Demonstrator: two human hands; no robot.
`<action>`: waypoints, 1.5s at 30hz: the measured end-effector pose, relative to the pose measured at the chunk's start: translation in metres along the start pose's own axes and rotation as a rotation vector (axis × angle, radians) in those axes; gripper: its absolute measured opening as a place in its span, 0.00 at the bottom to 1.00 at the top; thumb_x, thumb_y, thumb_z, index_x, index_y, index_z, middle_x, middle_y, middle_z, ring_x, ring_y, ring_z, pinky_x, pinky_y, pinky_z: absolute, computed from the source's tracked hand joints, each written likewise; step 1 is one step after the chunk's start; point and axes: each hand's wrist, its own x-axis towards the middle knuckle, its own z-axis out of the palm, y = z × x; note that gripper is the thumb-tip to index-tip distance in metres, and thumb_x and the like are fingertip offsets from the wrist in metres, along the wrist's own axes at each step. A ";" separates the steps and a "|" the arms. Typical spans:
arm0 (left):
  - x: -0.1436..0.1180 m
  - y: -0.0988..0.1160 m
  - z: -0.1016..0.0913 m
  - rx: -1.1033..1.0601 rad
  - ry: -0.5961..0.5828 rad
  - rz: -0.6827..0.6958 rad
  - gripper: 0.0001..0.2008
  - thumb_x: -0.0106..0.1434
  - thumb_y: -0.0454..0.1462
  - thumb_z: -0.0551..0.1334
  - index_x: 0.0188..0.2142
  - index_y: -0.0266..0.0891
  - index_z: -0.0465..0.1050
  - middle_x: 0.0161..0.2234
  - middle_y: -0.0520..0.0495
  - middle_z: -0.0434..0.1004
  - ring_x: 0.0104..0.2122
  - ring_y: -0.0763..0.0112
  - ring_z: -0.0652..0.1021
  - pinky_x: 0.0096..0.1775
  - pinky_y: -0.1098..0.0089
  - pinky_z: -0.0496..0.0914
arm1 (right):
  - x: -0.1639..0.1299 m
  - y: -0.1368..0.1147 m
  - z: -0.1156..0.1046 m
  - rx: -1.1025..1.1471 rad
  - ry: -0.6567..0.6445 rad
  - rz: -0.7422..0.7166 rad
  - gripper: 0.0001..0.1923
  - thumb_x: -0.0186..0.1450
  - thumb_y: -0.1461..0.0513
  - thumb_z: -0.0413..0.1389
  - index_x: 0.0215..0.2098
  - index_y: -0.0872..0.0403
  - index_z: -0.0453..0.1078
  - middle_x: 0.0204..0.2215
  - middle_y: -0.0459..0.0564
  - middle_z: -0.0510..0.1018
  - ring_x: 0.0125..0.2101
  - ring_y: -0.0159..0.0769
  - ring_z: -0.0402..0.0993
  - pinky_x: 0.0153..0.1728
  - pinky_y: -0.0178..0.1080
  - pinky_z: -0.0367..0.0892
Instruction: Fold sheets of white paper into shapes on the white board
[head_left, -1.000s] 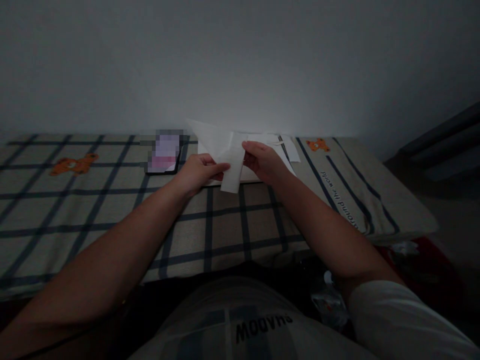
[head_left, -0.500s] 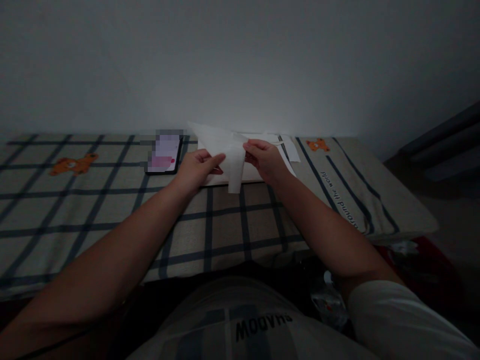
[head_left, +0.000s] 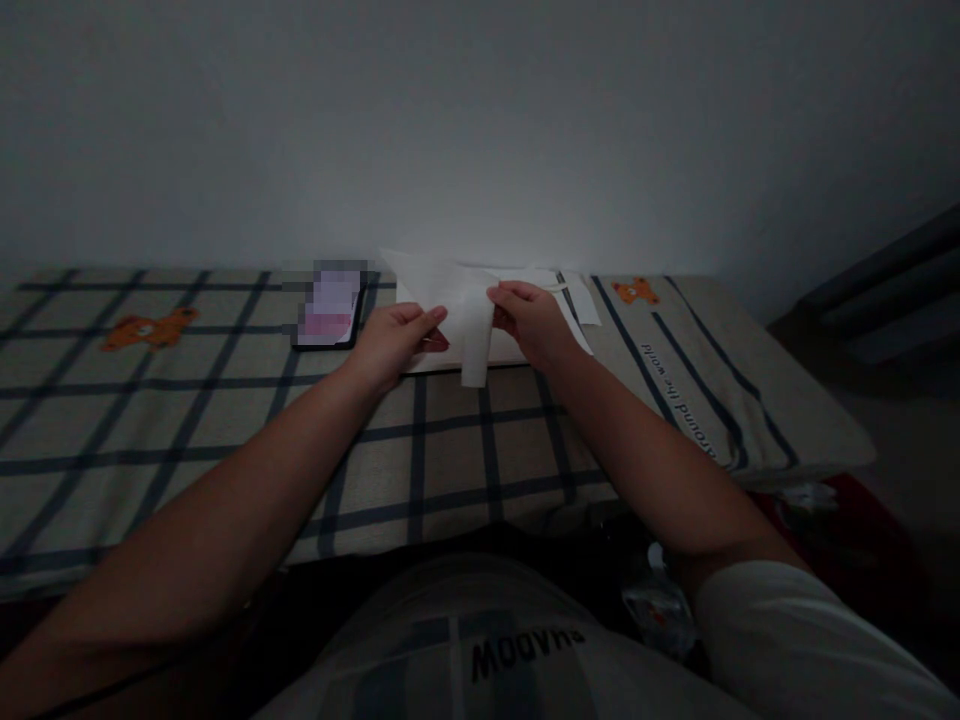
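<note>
A folded sheet of white paper [head_left: 474,325] is held up between my two hands, with a narrow strip of it hanging down toward me and a pointed corner sticking out at the upper left. My left hand [head_left: 399,340] pinches its left side between thumb and fingers. On the other side, my right hand [head_left: 529,315] grips the paper's right edge with thumb and fingertips. Below and behind it lies a flat stack of white paper [head_left: 514,350] with a dark lower edge, partly hidden by my hands.
A phone [head_left: 330,305] with a lit, blurred screen lies left of the paper. Loose white paper pieces [head_left: 583,298] lie to the right, beside a thin dark object. A checked cloth [head_left: 450,450] covers the table, which stands against a wall [head_left: 480,130]. Clear plastic [head_left: 660,605] shows below.
The folded paper has shifted very slightly to the right and its upper left corner has dipped a little. Both hands keep nearly the same grip and place.
</note>
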 end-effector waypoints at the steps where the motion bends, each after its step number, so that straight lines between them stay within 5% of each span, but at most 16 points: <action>1: 0.000 -0.001 0.000 -0.010 -0.002 -0.008 0.15 0.59 0.41 0.72 0.22 0.36 0.73 0.21 0.49 0.76 0.22 0.75 0.77 0.30 0.74 0.75 | 0.000 0.000 0.001 -0.002 0.003 -0.005 0.14 0.52 0.56 0.71 0.31 0.53 0.74 0.28 0.43 0.79 0.30 0.30 0.74 0.38 0.38 0.75; 7: 0.006 -0.003 0.000 -0.112 0.045 0.057 0.18 0.64 0.48 0.68 0.26 0.37 0.73 0.24 0.48 0.77 0.23 0.72 0.77 0.28 0.72 0.76 | -0.001 0.002 0.002 0.024 -0.042 -0.046 0.15 0.51 0.56 0.71 0.29 0.54 0.74 0.28 0.44 0.78 0.30 0.30 0.74 0.37 0.39 0.75; 14: 0.010 -0.001 -0.005 -0.036 0.175 0.191 0.12 0.57 0.37 0.71 0.22 0.38 0.71 0.21 0.54 0.72 0.22 0.77 0.75 0.27 0.77 0.74 | -0.001 0.001 0.000 -0.042 0.003 -0.023 0.13 0.54 0.56 0.69 0.30 0.54 0.73 0.27 0.44 0.78 0.29 0.29 0.73 0.35 0.38 0.74; 16: 0.007 0.000 -0.003 -0.047 0.153 0.193 0.07 0.55 0.37 0.72 0.28 0.38 0.76 0.26 0.52 0.78 0.25 0.75 0.78 0.28 0.77 0.76 | 0.000 0.001 0.000 -0.050 0.008 -0.019 0.12 0.54 0.57 0.68 0.31 0.54 0.73 0.28 0.44 0.78 0.29 0.29 0.73 0.36 0.38 0.74; 20: 0.003 0.001 0.001 -0.067 0.097 0.200 0.16 0.49 0.34 0.75 0.38 0.38 0.80 0.34 0.49 0.84 0.29 0.72 0.81 0.29 0.76 0.76 | 0.000 0.002 0.001 -0.016 -0.016 -0.031 0.13 0.52 0.57 0.69 0.30 0.54 0.74 0.28 0.43 0.78 0.29 0.29 0.74 0.36 0.38 0.75; 27: 0.008 -0.001 -0.002 -0.065 0.205 0.168 0.08 0.59 0.38 0.70 0.27 0.38 0.76 0.21 0.52 0.75 0.19 0.76 0.74 0.24 0.75 0.73 | 0.000 0.003 0.002 -0.059 -0.015 -0.014 0.13 0.54 0.57 0.70 0.31 0.53 0.72 0.27 0.42 0.79 0.29 0.29 0.75 0.35 0.38 0.75; 35: 0.013 -0.001 -0.007 -0.095 0.284 0.276 0.11 0.58 0.31 0.69 0.23 0.39 0.70 0.21 0.56 0.67 0.22 0.78 0.72 0.29 0.77 0.73 | 0.000 0.002 0.002 -0.114 -0.017 -0.012 0.09 0.58 0.60 0.67 0.30 0.54 0.73 0.26 0.43 0.77 0.27 0.28 0.72 0.33 0.37 0.74; 45: 0.016 0.000 -0.008 -0.147 0.338 0.275 0.12 0.60 0.35 0.69 0.23 0.41 0.69 0.23 0.56 0.68 0.24 0.78 0.71 0.31 0.77 0.73 | 0.000 0.001 -0.002 -0.172 -0.051 -0.014 0.07 0.58 0.60 0.67 0.30 0.54 0.75 0.24 0.44 0.76 0.26 0.30 0.72 0.33 0.38 0.73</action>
